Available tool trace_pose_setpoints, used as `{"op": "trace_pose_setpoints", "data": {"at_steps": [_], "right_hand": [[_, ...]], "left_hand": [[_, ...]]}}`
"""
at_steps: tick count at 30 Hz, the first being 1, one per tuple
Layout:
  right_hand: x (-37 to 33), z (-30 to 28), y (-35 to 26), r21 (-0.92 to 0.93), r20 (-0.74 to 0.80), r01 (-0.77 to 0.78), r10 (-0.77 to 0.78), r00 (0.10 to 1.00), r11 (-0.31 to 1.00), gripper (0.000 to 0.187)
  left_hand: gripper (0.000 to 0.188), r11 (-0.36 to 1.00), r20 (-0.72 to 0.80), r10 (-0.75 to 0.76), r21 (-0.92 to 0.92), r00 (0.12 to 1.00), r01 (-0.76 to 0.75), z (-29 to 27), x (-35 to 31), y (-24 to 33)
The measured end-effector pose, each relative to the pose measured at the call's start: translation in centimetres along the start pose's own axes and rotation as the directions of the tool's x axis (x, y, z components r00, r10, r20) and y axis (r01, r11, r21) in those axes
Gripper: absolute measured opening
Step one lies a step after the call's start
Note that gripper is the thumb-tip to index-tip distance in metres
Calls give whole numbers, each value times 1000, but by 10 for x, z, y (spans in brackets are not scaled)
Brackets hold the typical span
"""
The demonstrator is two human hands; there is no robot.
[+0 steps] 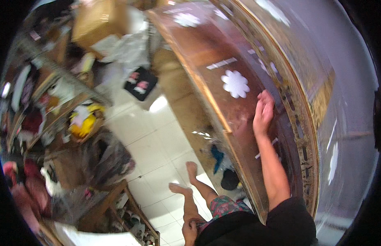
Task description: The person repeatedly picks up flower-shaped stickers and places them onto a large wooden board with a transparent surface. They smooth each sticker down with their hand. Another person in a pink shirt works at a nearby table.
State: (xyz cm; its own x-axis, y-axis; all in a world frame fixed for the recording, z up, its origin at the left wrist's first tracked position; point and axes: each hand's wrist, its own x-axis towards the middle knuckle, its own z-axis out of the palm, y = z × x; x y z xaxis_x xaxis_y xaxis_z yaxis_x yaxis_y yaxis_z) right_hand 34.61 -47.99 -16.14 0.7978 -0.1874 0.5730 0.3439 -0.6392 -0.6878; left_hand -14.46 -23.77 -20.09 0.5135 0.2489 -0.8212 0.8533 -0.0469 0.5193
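My right hand (264, 114) reaches out over a long, glossy brown surface (215, 45) with a wooden edge. Its fingers are loosely bent with nothing visible in them; whether it touches the surface I cannot tell. Just beyond the fingertips, to the left, is a white flower shape (236, 84) on the brown surface. A second white flower shape (186, 19) shows farther up, and a short white strip (221, 63) sits between the two. My left hand (189, 232) hangs down beside my thigh, away from the surface, its fingers mostly hidden.
Shelving (61, 67) crowded with mixed goods lines the left side. A cardboard box (98, 22) stands at the far left, with a black bag with pink print (141, 84) below it. Pale tiles (151, 143) cover the floor. A wooden rail (299, 98) borders the brown surface's right.
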Motion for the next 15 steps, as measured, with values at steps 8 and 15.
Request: {"op": "trace_pose_setpoints", "data": {"at_steps": [8,15], "right_hand": [[-179,28,-239,373,863,-512,-86,498,774,28],[-334,-14,-248,-35,974,-537,-91,-206,843,30]], "left_hand": [[30,921,-290,372,0,882,-388,-40,-71,43],[34,781,-629,572,221,527,-584,-108,-172,35]]}}
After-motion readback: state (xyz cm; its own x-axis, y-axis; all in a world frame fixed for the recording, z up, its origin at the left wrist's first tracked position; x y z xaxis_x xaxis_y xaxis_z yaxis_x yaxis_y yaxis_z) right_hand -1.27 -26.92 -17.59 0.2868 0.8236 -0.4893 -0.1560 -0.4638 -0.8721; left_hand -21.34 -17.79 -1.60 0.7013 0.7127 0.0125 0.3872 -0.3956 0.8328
